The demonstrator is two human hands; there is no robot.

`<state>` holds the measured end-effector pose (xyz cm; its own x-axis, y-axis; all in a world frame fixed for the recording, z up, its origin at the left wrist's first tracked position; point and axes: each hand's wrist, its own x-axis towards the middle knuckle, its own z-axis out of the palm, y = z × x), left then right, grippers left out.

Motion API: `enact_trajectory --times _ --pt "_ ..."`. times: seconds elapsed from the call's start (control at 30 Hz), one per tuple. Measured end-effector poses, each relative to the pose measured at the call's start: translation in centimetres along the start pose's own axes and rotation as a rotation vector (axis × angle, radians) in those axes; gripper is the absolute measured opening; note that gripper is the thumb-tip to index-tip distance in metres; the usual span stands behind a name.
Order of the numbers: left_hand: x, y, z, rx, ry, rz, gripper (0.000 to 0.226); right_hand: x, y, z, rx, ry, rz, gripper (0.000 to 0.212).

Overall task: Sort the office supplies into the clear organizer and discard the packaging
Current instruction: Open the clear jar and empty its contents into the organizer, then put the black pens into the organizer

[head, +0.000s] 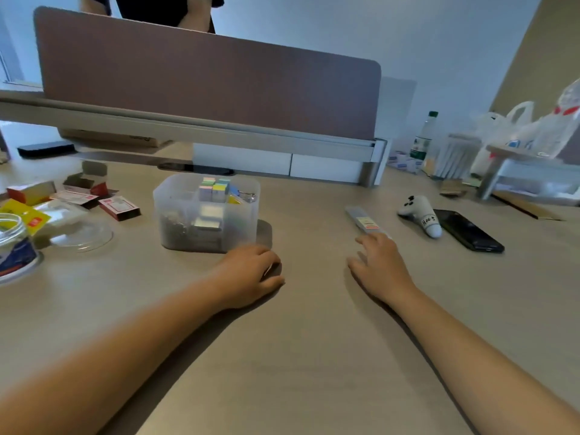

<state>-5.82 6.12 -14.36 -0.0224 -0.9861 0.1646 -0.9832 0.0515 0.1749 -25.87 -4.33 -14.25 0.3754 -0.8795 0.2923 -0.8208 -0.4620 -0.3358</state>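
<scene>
Desk (314, 356): pale wood-grain top, both forearms laid across it.
Organizer (207, 211): clear plastic tub, centre-left of the desk, just beyond the left hand; upright, divided inside.
Organizer contents: pastel sticky notes (215, 186) standing at the back; a binder clip (248, 196) at the back right; dark small items heaped in the left front part, too blurred to name; pale flat blocks in the middle.
Left hand (251, 274): resting on the desk near the organizer's front right corner, fingers curled under; whether it holds anything cannot be told.
Right hand (381, 265): flat on the desk, fingers straight and spread, holding nothing; fingertips touch the near end of the remote.
Remote (365, 222): long grey bar with a yellow-and-red label, lying flat, angled away from the right hand.
Packaging: opened red-and-white boxes (94, 196) clustered far left; yellow packet (23, 215) beside them.
Jar (15, 243): clear, open, at the left edge; its lid (83, 235) lies flat just beside it.
Controller (420, 215): white, right of the remote.
Phone (469, 235): black, flat, touching the controller's right side.
Partition (204, 83): brown screen across the back of the desk.
</scene>
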Motion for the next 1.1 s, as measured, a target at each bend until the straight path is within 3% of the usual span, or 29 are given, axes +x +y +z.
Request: enact_trajectory --times 0.13,0.27,0.5,0.6,0.73,0.87,1.0,1.1 --pt "1.1 0.3 0.3 -0.015 0.020 0.035 0.044 2.1 2.1 -0.1 -0.022 -0.007 0.186 0.054" --pt "1.2 0.1 0.4 -0.028 0.020 0.040 0.045 3.5 2.9 0.5 0.026 -0.035 0.224 0.051" --pt "1.0 0.1 0.4 -0.044 0.011 0.020 0.046 2.9 3.0 -0.4 0.082 0.090 0.241 0.014" --pt "0.8 0.2 0.3 -0.054 0.005 0.004 0.045 1.7 2.7 -1.0 0.146 0.097 0.249 0.018" --pt "0.5 0.5 0.1 -0.096 0.011 -0.035 0.051 -0.9 2.2 -2.1 0.289 -0.016 0.128 0.031" --pt "0.3 0.5 0.2 -0.188 0.020 -0.102 0.069 -2.5 1.7 -2.7 0.308 -0.178 0.003 0.040" --pt "0.0 0.4 0.1 -0.242 0.012 -0.113 0.075 -2.6 0.2 -2.3 0.233 -0.223 -0.104 0.058" --pt "0.0 0.4 0.0 -0.285 0.014 -0.120 0.078 -2.0 -1.4 -1.7 0.129 -0.218 -0.221 0.048"
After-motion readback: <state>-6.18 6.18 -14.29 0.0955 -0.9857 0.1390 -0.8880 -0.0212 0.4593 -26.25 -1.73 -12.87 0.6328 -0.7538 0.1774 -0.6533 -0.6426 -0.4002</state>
